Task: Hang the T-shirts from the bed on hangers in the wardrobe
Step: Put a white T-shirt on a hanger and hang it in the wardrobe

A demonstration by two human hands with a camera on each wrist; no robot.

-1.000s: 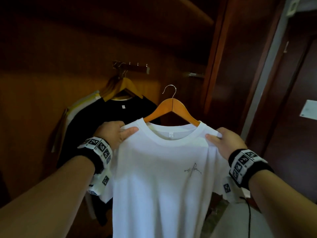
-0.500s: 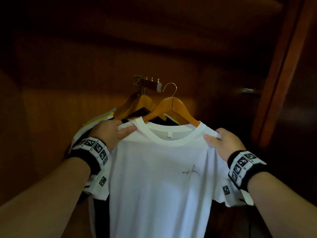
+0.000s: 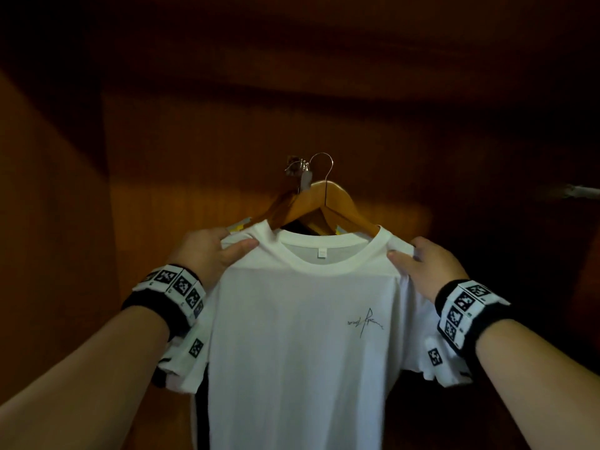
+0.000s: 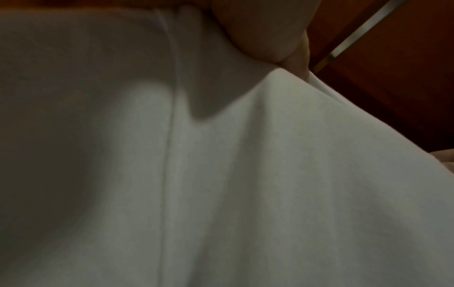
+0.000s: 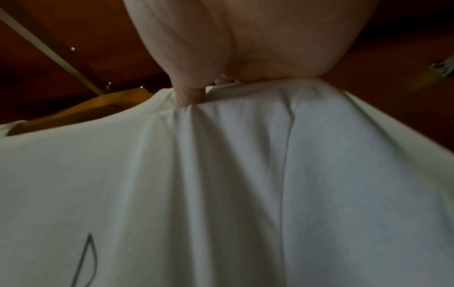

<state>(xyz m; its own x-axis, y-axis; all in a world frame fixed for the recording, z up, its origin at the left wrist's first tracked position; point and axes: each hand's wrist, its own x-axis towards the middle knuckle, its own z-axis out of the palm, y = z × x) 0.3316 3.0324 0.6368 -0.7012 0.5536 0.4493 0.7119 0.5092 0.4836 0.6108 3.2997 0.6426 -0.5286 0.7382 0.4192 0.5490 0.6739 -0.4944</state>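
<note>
Head view: the white T-shirt (image 3: 292, 336) sat on a wooden hanger (image 3: 324, 203), centre of frame, inside the dark wardrobe (image 3: 194, 141). Left hand (image 3: 207, 254) pinched the shoulder seam at 9 o'clock of the collar, thumb over the fabric, fingers behind it. Right hand (image 3: 422, 271) pinched the opposite shoulder at 3 o'clock in the same way; the right wrist view confirmed the thumb pressed into gathered cloth beside the hanger arm.

Change against the two prior frames: the view closed in on the wardrobe, and the hook (image 3: 324, 164) rose from below and right of the rail end (image 3: 300, 167) to level with it, just beside it at 3 o'clock. Could not tell whether hook and rail touched. Judgement: this shirt is at the hooking step, weight not yet on the rail.

Materials:
- Shirt: soft knit, ribbed crew collar, small tag inside the neck, thin line graphic on the chest, folds radiating from both pinches.
- Hanger: smooth varnished wood, curved shoulders, thin wire hook.
- Behind it: other wooden hangers (image 3: 276, 206) carrying a black shirt (image 3: 201, 410) and a strip of something pale.
- Wardrobe: brown wood panels.
</note>
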